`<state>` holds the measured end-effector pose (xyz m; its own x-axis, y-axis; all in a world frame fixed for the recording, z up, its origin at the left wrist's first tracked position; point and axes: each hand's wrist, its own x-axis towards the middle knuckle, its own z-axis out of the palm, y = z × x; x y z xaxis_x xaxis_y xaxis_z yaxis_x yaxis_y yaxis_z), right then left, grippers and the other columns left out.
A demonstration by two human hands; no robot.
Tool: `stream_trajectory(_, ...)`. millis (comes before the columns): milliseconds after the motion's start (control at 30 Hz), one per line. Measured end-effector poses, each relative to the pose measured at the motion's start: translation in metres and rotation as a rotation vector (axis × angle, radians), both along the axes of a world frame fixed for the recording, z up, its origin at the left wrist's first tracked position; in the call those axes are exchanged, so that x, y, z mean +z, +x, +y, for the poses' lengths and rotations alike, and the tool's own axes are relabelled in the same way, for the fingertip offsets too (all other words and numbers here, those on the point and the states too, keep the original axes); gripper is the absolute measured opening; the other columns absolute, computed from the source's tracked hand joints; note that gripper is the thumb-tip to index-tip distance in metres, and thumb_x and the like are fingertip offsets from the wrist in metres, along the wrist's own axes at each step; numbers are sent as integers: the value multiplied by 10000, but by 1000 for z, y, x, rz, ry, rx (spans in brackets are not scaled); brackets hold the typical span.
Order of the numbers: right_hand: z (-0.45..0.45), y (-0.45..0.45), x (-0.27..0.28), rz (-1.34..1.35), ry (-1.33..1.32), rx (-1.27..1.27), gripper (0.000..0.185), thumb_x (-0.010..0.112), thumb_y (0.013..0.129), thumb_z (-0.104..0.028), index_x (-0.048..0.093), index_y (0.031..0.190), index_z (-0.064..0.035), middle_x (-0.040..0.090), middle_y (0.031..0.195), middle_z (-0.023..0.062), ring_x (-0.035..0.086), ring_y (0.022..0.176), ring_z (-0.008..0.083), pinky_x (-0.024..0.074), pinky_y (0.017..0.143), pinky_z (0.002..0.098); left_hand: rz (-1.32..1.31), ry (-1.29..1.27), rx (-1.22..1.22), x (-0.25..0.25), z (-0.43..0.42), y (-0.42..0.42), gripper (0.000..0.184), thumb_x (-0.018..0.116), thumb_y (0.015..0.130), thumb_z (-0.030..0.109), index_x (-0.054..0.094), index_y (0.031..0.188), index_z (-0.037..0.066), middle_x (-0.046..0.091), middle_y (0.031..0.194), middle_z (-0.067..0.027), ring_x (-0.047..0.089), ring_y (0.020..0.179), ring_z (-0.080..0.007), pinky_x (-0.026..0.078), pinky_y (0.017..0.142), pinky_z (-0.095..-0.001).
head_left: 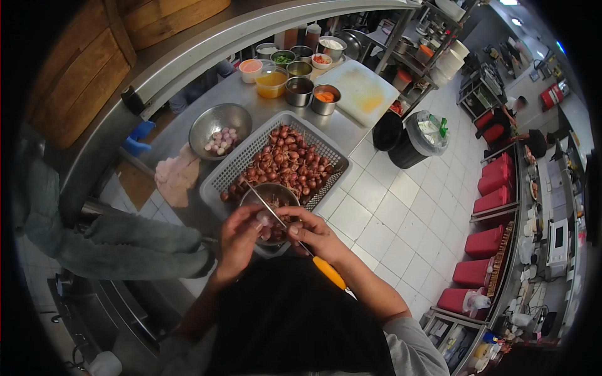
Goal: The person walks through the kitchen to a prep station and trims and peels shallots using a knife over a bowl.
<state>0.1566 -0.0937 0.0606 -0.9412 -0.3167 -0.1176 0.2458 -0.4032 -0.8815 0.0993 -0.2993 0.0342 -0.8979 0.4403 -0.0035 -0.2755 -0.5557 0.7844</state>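
My left hand (240, 233) is closed around a pale, peeled-looking shallot (264, 219). In my right hand (313, 232) is a knife with a yellow handle (329, 272); its blade (263, 201) points up and left, close beside the shallot. Both hands are over a small metal bowl (276, 189) that holds skins or shallots, partly hidden by my fingers. This bowl sits in the near part of a grey perforated plastic basket (342, 182) full of red shallots (291, 153). Left of the basket, a larger steel bowl (204, 119) contains several peeled shallots (221, 141).
Behind the basket stand metal containers (299, 92), a tub of yellow liquid (271, 83) and a stained white cutting board (360, 93). A pink cloth (177, 177) lies at the table's left edge. A lined trash bin (417, 141) is on the tiled floor; another person (501, 119) is farther right.
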Motion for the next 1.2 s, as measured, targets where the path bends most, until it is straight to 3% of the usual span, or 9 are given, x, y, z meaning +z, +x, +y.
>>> stream_trajectory(200,0,2,6,-6,57,-35,493,642,983,-172,483,1445,-109,551,775,-58,469,652,38,371,591,210,-56,-9,-38,0,-2,-1,326,615,943,23,558,1260,-26,651,1138,-118,637,1007,-188,517,857,-332)
stream_trajectory(400,-12,7,17,203,463,-83,623,748,905,-174,460,1452,-102,595,794,-6,523,739,78,409,665,241,-16,-50,92,-12,-3,2,408,640,873,-55,551,1269,-17,642,1129,-98,620,1088,-174,481,991,-336)
stream_trajectory(600,-12,7,24,218,487,-77,581,755,898,-202,493,1406,-99,653,868,37,559,759,89,427,658,257,-21,-74,85,-2,-2,5,399,666,850,-73,592,1238,-17,649,1134,-94,639,1052,-169,507,947,-316)
stream_trajectory(900,-10,5,20,225,479,-26,521,697,940,-163,492,1414,-94,641,918,35,573,790,91,470,715,262,65,-93,125,-1,-1,5,334,656,865,-63,617,1195,-29,669,1109,-84,646,1017,-155,511,919,-296)
stream_trajectory(1100,-15,1,-1,82,45,-88,500,649,975,-124,471,1439,-67,641,974,-15,557,831,72,446,724,239,-22,-56,52,5,1,7,322,635,900,-53,594,1218,-32,675,1124,-96,655,1007,-161,518,915,-293)
stream_trajectory(1200,-7,5,12,42,134,-47,534,672,959,-130,465,1448,-77,614,892,-23,517,766,62,411,680,229,-31,-52,70,4,2,7,334,629,896,-67,582,1225,-33,672,1133,-104,655,1027,-173,519,934,-309)
